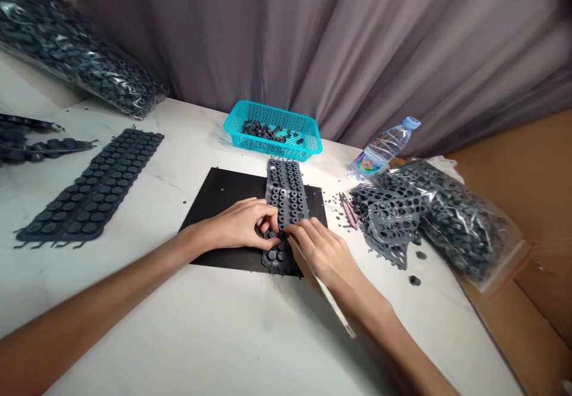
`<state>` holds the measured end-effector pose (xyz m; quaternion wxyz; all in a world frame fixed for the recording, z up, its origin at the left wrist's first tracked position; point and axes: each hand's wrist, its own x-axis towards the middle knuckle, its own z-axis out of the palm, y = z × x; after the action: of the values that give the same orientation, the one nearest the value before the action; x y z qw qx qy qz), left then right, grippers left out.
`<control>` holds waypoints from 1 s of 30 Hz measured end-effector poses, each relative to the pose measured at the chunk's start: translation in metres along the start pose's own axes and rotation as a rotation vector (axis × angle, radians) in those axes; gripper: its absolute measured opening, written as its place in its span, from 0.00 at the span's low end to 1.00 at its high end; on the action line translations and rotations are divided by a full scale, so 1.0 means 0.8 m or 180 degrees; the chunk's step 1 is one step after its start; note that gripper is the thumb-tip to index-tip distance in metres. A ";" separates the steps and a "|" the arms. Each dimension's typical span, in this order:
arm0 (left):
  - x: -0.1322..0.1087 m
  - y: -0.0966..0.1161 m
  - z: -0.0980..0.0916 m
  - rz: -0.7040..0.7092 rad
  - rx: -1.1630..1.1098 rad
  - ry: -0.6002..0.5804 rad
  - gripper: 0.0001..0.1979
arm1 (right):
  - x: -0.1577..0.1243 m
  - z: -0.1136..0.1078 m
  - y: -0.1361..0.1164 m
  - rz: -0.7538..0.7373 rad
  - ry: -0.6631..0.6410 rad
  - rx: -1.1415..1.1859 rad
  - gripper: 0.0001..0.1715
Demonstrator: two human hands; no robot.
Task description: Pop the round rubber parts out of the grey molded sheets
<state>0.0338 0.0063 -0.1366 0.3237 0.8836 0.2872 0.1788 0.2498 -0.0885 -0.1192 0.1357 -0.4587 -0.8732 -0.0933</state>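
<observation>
Where the hands meet: rubber sheet of moulded rings, lying lengthwise on a black mat, with its near end under the fingers.
Left hand: clenched in a pinch on the sheet's left edge, thumb and fingertips pressing it down.
Right hand: grasping a thin tool that runs back along the wrist; fingertips touch the sheet right at the grip.
Done, judged: stripped webs are piled right of the grip. The teal basket beyond it holds only a thin layer of loose rings.
Left, judged: most of this sheet beyond the grip looks still filled. A full sheet waits well left of the grip, with more at the far left edge.
Near end: hidden by fingers, so I can't tell how many rings are out.
Around: pink snips are just right of the sheet. A water bottle lies beyond them. There are bagged parts at right and far left, and stray bits on the table.
In the way: nothing between grip and basket; the web pile crowds the right side.
</observation>
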 end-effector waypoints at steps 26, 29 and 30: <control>-0.001 -0.009 -0.020 0.0121 -0.0780 -0.0541 0.10 | 0.009 -0.032 0.007 0.0100 -0.0185 0.1786 0.10; 0.000 -0.010 -0.019 0.0118 -0.0727 -0.0542 0.09 | 0.008 -0.029 0.008 0.0050 -0.0286 0.1659 0.10; 0.000 -0.011 -0.019 0.0117 -0.0708 -0.0533 0.09 | 0.008 -0.028 0.008 0.0048 -0.0304 0.1618 0.11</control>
<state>0.0230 0.0189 -0.1311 0.4392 0.8592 0.2214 0.1411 0.2549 -0.0864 -0.0954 0.2059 -0.4203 -0.8705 0.1521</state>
